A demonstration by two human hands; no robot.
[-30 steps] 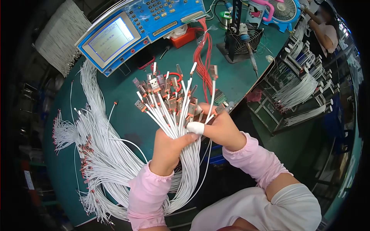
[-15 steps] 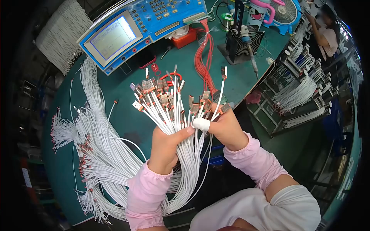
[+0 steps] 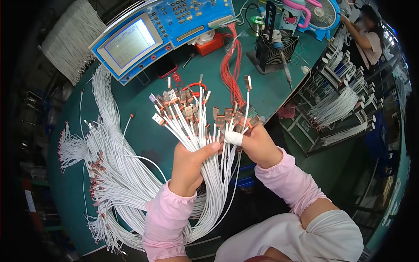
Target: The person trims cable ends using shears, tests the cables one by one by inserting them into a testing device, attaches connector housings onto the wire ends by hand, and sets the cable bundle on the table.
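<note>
Over the near edge of the green table [image 3: 264, 92], the left hand [image 3: 188, 165] clasped white USB cables [image 3: 212, 187] while the right hand [image 3: 261, 146] pinched several, their light, limp cords seemingly best gripped just below the stiff plugs [image 3: 173, 95].

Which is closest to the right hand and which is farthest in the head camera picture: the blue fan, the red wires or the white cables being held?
1. White cables: nearest, some gripped in the right hand.
2. Red wires: on the table, ahead and a little left.
3. Blue fan: farthest, ahead and to the right.
</note>
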